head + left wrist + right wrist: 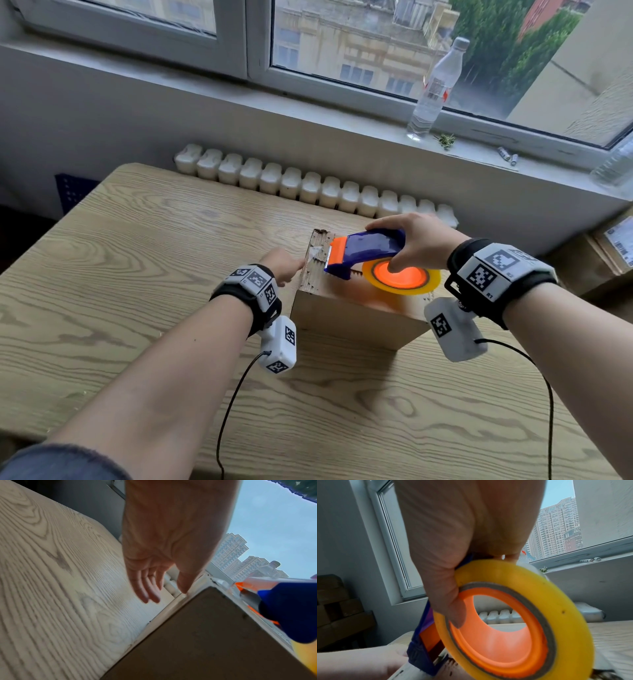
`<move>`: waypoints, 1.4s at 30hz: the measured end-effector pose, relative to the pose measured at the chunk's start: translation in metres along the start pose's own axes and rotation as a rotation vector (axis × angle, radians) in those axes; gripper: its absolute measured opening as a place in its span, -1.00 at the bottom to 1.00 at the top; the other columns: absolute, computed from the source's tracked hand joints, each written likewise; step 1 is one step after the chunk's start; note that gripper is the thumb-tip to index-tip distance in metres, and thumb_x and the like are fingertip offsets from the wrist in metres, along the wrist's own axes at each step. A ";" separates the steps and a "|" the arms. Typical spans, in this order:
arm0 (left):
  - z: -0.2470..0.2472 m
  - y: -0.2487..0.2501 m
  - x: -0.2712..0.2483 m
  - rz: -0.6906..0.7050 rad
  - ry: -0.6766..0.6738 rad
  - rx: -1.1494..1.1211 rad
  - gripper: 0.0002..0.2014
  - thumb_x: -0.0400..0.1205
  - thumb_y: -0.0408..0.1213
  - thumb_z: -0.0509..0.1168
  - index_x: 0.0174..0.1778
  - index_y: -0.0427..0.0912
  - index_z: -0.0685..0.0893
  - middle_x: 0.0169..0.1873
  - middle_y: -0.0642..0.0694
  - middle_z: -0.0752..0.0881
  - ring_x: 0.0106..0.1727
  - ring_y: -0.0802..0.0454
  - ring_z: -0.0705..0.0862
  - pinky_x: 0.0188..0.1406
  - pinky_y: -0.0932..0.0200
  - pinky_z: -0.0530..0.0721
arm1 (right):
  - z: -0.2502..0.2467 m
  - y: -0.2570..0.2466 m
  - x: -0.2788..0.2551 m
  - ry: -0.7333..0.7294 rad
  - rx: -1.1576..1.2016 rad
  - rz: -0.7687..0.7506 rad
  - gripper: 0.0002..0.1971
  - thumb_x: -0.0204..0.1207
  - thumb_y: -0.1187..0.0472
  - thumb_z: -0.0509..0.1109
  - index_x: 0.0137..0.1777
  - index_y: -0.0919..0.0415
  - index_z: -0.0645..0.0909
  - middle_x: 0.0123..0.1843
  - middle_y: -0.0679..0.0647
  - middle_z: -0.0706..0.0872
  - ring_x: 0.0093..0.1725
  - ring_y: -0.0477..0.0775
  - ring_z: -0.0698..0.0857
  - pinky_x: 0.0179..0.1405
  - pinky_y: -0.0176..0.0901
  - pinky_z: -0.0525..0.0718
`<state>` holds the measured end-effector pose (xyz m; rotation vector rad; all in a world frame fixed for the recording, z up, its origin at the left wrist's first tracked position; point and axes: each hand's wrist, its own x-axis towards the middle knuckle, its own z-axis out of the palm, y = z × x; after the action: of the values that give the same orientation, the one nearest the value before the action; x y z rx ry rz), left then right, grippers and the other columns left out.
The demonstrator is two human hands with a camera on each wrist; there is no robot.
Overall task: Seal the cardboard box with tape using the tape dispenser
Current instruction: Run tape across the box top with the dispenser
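A brown cardboard box [356, 311] stands on the wooden table [171, 240]. Its top edge at the left is torn and ragged. My right hand [404, 245] grips a blue and orange tape dispenser [366, 248] lying on the box top, serrated end at the left edge. The thumb [455, 616] hooks into the orange core of the yellow tape roll [522, 622]. My left hand [167, 595] is beside the box [197, 635] with fingers straight. Its thumb tip [182, 588] touches the top left edge, close to the dispenser [288, 609].
A white radiator [308, 186] runs behind the table under the windowsill. A clear plastic bottle [436, 89] stands on the sill, with another bottle [616, 164] at the far right. More cardboard boxes [609, 253] sit to the right of the table. Cables hang from both wrist cameras.
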<state>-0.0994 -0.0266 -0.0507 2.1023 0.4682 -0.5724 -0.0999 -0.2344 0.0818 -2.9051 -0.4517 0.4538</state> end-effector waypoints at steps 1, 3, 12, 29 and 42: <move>-0.002 0.002 -0.001 0.042 0.057 -0.066 -0.77 0.68 -0.22 0.22 -0.19 -0.29 0.62 -0.32 -0.14 0.65 -0.25 -0.05 0.66 0.06 -0.03 0.76 | 0.000 0.000 0.000 0.001 0.002 0.000 -0.25 0.18 0.25 0.57 0.41 -0.22 0.53 0.11 -0.05 0.65 0.06 0.03 0.58 0.01 -0.12 0.63; -0.009 0.012 -0.006 0.116 0.127 -0.212 -0.81 0.67 -0.41 0.17 0.06 -0.36 0.67 -0.31 -0.16 0.69 -0.38 0.03 0.65 -0.21 0.13 0.73 | 0.000 0.000 0.000 0.003 0.010 0.002 -0.26 0.18 0.26 0.57 0.40 -0.21 0.53 0.12 -0.05 0.66 0.06 0.03 0.59 0.00 -0.13 0.62; -0.040 0.049 -0.024 0.304 -0.343 0.339 0.12 0.40 -0.55 0.50 0.70 0.02 -0.10 0.64 -0.20 0.19 0.46 -0.16 0.51 0.31 0.00 0.64 | -0.001 0.004 -0.001 0.013 0.063 0.009 -0.26 0.20 0.27 0.57 0.42 -0.18 0.53 0.11 -0.07 0.62 0.05 0.01 0.56 -0.02 -0.18 0.58; -0.015 0.061 -0.014 0.228 -0.286 0.890 0.49 0.12 0.07 0.68 0.62 0.11 -0.42 0.68 -0.05 0.16 0.60 -0.16 0.34 0.48 -0.16 0.45 | -0.007 0.020 -0.004 -0.020 0.128 -0.008 -0.24 0.22 0.30 0.56 0.44 -0.18 0.51 0.10 -0.08 0.64 0.01 0.01 0.60 -0.06 -0.24 0.53; -0.013 0.065 -0.017 0.118 -0.339 0.788 0.43 0.23 -0.14 0.68 0.61 0.21 -0.43 0.60 -0.14 0.30 0.26 -0.13 0.66 0.26 -0.14 0.68 | -0.014 0.040 -0.016 -0.063 0.096 -0.043 -0.16 0.20 0.34 0.53 0.46 -0.28 0.43 0.15 -0.07 0.65 0.00 0.02 0.61 -0.06 -0.21 0.57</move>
<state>-0.0768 -0.0525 0.0083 2.6573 -0.1097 -1.1538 -0.0995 -0.2789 0.0906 -2.7902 -0.4869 0.5465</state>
